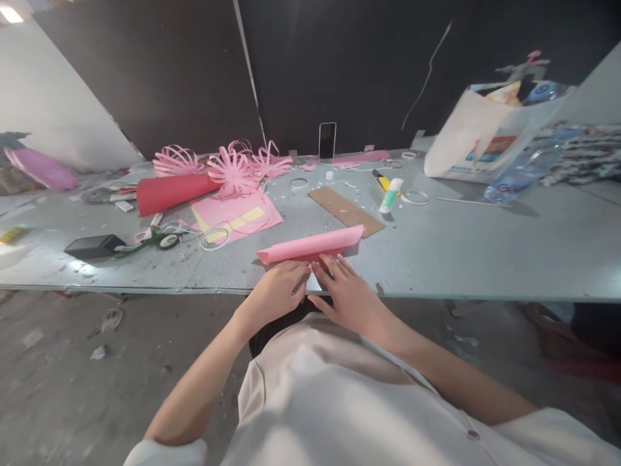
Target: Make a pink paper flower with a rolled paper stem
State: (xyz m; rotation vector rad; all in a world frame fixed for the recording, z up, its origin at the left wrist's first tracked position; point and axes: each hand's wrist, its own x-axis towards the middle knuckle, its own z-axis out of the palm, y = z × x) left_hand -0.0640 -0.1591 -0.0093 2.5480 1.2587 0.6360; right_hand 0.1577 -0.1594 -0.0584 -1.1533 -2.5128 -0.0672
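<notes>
A rolled pink paper tube lies near the table's front edge, tilted slightly up to the right. My left hand rests at its near side, fingers bent together by the lower edge; what they hold, if anything, is hidden. My right hand lies beside it with its fingers apart, fingertips touching the near edge of the pink paper. Beyond the tube is a brown cardboard strip. A glue stick stands to the right of the strip, next to a yellow cutter.
Pink paper-strip balls, a red cone and pink sheets are at the left. A black box sits near the front left. A phone leans at the back. On the right are a white bag and a plastic bottle.
</notes>
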